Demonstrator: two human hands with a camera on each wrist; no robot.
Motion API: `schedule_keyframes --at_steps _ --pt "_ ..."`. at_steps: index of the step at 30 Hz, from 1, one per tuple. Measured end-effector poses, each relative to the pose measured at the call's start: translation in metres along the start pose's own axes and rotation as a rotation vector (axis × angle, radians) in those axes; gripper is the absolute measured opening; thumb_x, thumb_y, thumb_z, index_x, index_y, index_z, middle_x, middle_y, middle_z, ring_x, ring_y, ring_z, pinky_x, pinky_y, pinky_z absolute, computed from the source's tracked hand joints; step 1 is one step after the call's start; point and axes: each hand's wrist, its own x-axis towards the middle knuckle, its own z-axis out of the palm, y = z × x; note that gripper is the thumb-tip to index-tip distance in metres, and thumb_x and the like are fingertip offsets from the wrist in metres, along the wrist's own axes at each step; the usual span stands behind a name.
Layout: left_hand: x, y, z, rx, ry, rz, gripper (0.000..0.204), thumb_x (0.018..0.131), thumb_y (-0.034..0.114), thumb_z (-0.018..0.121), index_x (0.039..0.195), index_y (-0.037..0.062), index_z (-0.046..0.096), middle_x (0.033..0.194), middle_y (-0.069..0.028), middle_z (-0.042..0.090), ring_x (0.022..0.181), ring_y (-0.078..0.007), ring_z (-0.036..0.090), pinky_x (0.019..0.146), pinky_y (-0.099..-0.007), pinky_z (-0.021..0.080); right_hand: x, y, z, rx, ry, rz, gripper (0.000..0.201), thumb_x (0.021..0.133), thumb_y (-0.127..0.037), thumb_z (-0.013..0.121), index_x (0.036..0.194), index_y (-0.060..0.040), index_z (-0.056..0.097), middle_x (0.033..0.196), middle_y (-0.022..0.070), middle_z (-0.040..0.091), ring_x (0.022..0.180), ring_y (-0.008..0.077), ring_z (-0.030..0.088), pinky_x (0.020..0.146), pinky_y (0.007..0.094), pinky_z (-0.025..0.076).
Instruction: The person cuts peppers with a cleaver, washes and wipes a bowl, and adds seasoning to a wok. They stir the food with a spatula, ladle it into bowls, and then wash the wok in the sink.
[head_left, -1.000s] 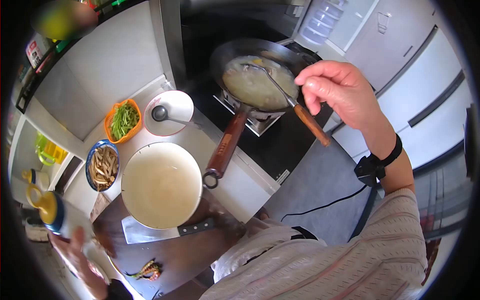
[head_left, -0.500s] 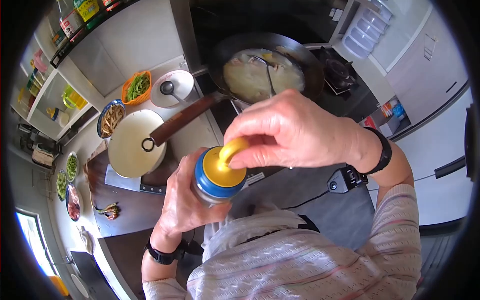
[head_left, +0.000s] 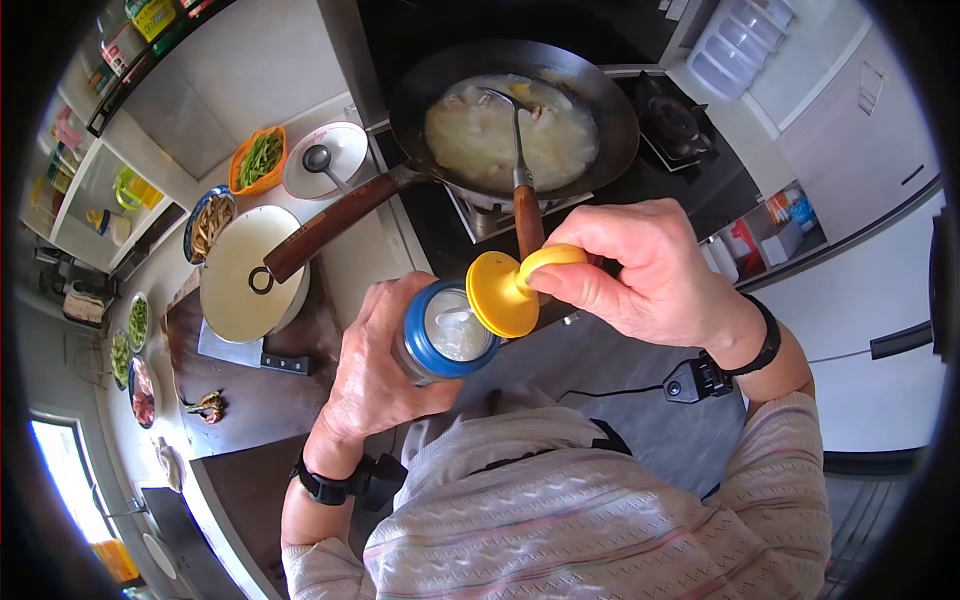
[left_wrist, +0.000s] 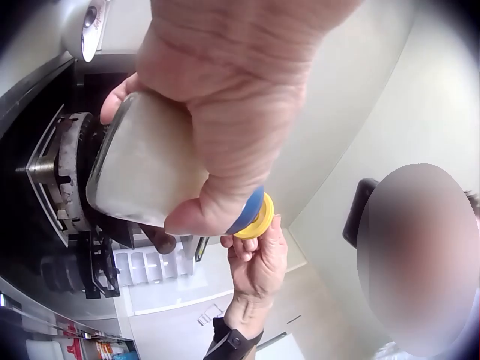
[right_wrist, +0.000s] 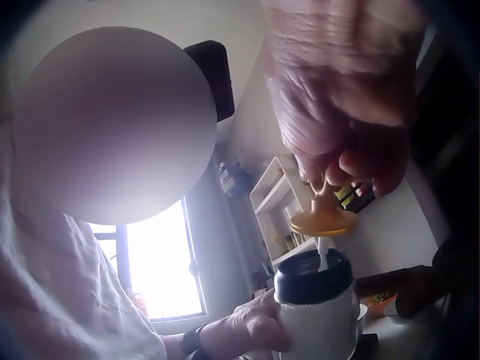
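My left hand [head_left: 372,365] grips a clear jar [left_wrist: 146,161] with a blue collar, its mouth uncovered and white contents showing. My right hand [head_left: 655,285] pinches the ring handle of a yellow lid [head_left: 497,300], which is tilted just off the jar's mouth. From the lid's underside a thin white spoon stem [right_wrist: 322,253] reaches down into the jar, as the right wrist view shows. Beyond both hands sits a dark wok [head_left: 615,150] of pale, cloudy broth on the stove. A metal utensil with a wooden handle [head_left: 527,215] leans in it, its lower end in the broth.
The wok's long wooden handle [head_left: 340,228] reaches over a cream pot [head_left: 235,280]. Beside the pot lie a cleaver [head_left: 285,363] on the cutting board [head_left: 270,400], a bowl with a ladle [head_left: 318,158], an orange basket [head_left: 275,180] of greens and several small dishes of food.
My left hand has brought the jar from the left to in front of me. My right hand has come over, taken the lid's ring and lifted the lid off to the right.
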Motion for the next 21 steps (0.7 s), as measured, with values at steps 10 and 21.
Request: schedule_keyframes --at_steps 10,21 --pt "0.011 -0.007 0.006 0.102 0.049 0.044 0.066 0.049 0.011 0.074 0.11 0.004 0.049 0.101 -0.0142 0.054 0.096 -0.0327 0.052 0.084 -0.0384 0.044 -0.001 0.029 0.009 0.575 -0.007 0.624 0.026 0.089 -0.02 0.056 0.076 0.0017 0.06 0.056 -0.0003 0.052 0.049 0.003 0.047 0.044 0.0186 0.04" --pt "0.023 -0.013 0.009 0.084 0.078 -0.028 0.063 0.049 0.011 0.071 0.108 0.0037 0.049 0.097 -0.0147 0.054 0.093 -0.0337 0.052 0.083 -0.0391 0.043 0.006 0.062 -0.005 0.875 0.087 0.849 0.03 0.088 -0.028 0.058 0.082 0.0013 0.058 0.055 -0.0003 0.047 0.042 0.0055 0.041 0.046 0.025 0.045"
